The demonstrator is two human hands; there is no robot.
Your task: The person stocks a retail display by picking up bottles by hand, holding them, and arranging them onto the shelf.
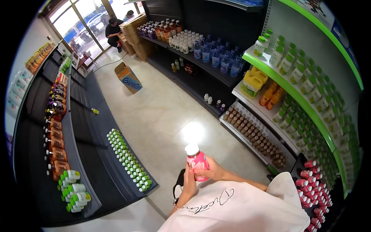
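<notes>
Plainly, just beyond the white fabric shirt with dark script (pixel 243 205), the left hand (pixel 189 178) and right hand (pixel 211 170) wrapped their grip around a pink cylindrical plastic bottle (pixel 200 157), neither hand nearer. Its long axis ran away from the shirt, the brightly lit white cap (pixel 191 150) farthest.

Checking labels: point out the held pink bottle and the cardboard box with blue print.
Pink bottle (pixel 199 159): head view, on its body below the cap.
Cardboard box (pixel 130 81): head view, on its printed side.
</notes>
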